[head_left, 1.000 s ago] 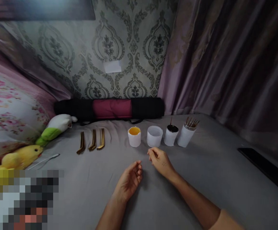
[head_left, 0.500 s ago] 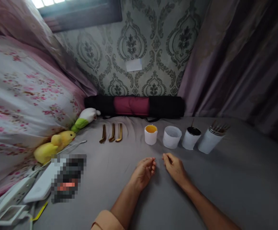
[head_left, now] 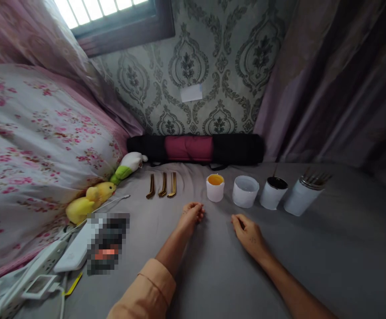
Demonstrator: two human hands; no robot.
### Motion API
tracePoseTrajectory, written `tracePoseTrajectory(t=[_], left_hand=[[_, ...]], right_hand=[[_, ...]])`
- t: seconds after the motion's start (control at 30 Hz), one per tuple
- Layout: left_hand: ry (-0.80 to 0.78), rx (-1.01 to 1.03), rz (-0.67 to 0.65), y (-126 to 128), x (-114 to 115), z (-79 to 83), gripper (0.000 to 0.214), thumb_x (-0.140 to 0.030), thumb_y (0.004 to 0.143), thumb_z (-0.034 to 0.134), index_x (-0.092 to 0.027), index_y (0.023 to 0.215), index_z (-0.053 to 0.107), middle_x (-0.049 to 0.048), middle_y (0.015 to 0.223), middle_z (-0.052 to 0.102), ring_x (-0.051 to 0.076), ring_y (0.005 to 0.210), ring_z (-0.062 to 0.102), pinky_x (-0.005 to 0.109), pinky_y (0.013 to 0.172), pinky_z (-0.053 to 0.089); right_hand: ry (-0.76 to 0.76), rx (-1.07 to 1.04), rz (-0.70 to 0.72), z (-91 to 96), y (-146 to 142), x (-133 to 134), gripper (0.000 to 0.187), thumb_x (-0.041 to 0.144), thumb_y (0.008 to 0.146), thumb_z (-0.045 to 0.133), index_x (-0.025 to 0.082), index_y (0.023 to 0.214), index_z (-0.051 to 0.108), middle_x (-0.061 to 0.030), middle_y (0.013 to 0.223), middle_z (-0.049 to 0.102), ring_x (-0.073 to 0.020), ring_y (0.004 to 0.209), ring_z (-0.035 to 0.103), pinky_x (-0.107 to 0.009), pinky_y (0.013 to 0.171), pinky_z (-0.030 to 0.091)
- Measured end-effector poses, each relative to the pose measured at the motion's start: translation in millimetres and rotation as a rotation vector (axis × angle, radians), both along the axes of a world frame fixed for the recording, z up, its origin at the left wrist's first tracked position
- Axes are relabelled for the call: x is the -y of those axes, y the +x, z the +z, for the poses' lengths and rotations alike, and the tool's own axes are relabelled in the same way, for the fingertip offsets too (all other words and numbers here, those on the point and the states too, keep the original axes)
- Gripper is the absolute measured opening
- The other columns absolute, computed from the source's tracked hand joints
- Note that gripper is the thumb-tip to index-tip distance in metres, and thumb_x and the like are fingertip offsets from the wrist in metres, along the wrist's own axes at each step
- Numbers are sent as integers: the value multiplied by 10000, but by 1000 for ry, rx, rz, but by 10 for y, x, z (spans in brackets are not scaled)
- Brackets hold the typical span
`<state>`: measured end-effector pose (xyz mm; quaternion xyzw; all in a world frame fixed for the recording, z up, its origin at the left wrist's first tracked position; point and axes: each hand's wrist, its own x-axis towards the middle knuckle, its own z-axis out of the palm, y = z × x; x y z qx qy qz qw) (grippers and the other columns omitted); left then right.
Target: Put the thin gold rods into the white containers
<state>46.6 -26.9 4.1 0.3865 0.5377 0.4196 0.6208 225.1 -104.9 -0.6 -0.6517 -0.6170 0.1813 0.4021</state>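
Note:
My left hand [head_left: 192, 215] rests on the grey bedsheet [head_left: 212, 266], fingers loosely curled, nothing in it. It lies below three gold bent pieces [head_left: 162, 185] and left of a white cup with yellow contents [head_left: 215, 187]. My right hand [head_left: 247, 231] lies on the sheet with its fingers curled in, holding nothing I can see. It is just below an empty white cup [head_left: 245, 191]. Further right stand a white cup with dark contents and a stick [head_left: 273, 192], and a white holder of thin sticks [head_left: 303, 193].
A black and maroon roll [head_left: 196, 149] lies along the patterned wall. A floral pillow [head_left: 36, 141], a yellow plush toy [head_left: 89, 201] and a green-white plush [head_left: 128, 165] sit at the left. A power strip, cables and a white device [head_left: 75, 254] lie at lower left. Curtains hang at right.
The view has swung left and up, so the window now shows. My left hand moved forward and away from the right hand, toward the gold pieces. The right hand stayed on the sheet.

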Motion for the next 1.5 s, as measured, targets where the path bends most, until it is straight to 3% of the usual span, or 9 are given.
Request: tracePoseTrajectory(t=[0.4,0.63,0.83,1.1,1.5], left_hand=[[137,-527,-18,-188,-366,45,135,-212,719,469,-122,787,544,-3,567,553,47,375,424,166,371,304],[344,-933,13,-440,-523,192,156,-159,678,487,-121,763,613,71,765,632,152,758,571,223,640,406],[390,-1175,-3,-600,-665,234,195,-143,692,459,-132,804,618,90,834,634,174,833,561,249,715,393],[401,-1368,-28,-765,-741,242,227,-160,738,421,-149,882,595,111,939,593,191,888,545,265,716,398],[413,-1493,-99,-835,-699,260,221,-214,753,427,-145,902,575,117,958,552,198,893,540,276,729,407]], right_hand=[[11,24,39,-26,21,-2,324,390,828,337,186,652,516,-17,585,552,-128,552,504,-214,552,351],[13,28,44,-48,22,-8,334,398,832,331,186,644,509,-3,558,534,-121,534,495,-211,534,333],[23,36,44,-34,25,-2,349,400,830,323,182,638,517,-8,554,544,-112,509,476,-208,514,323],[7,38,37,-32,24,2,354,403,825,317,187,640,527,-2,542,535,-112,506,472,-210,526,333],[-8,41,45,-6,23,14,355,394,829,314,180,669,548,-17,577,559,-120,552,498,-205,541,344]])
